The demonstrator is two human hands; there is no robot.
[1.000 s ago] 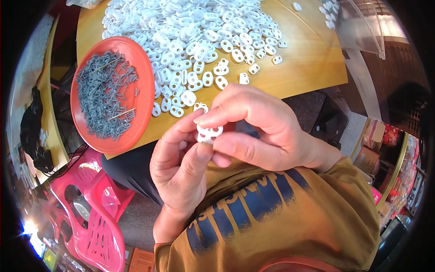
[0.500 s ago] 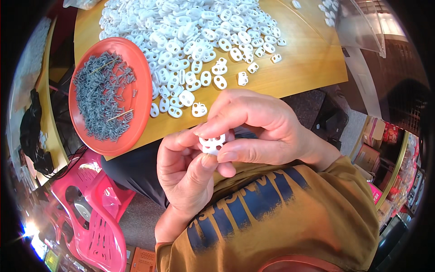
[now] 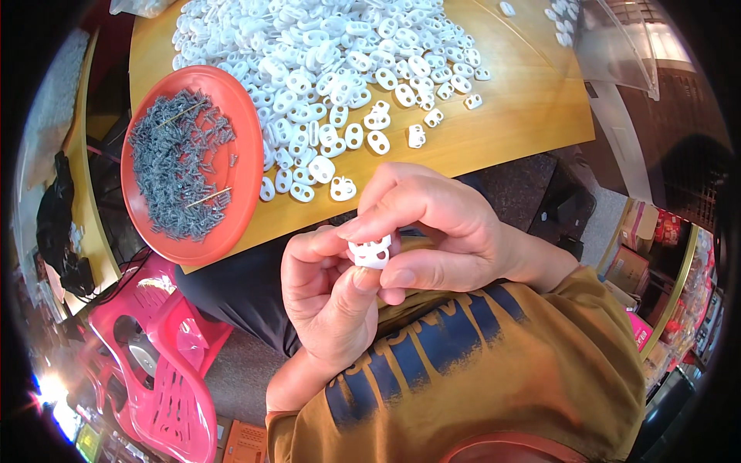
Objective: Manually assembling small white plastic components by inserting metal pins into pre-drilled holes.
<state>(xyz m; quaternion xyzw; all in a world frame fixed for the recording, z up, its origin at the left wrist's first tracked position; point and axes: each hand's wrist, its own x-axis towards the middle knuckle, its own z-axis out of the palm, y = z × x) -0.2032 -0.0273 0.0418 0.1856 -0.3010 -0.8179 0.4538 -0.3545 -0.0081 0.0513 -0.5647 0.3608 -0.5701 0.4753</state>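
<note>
Two-handed pinch: left hand [image 3: 328, 297] and right hand [image 3: 444, 231] grip a white piece [image 3: 371, 258] between thumbs and fingers, probably to steady it
Red plate [image 3: 245, 174]: at the counter's [image 3: 532, 108] left edge, gathering small grey parts [image 3: 174, 174], seemingly within reach
White pile [image 3: 309, 50]: loose, farther across

Tabletop [image 3: 532, 116]: brightly lit, pale sheen toward the right.
White pile [image 3: 309, 46]: near washed out at the top, pieces blending.
Held white piece [image 3: 371, 258]: bright, fine detail too small to read.
Pink chair [image 3: 174, 390]: glossy highlights.
Lower-left light [image 3: 52, 388]: starburst glare.
Shelves [image 3: 673, 309]: dimmer, bent by fisheye.
Rim: black, straight edges bowed.
</note>
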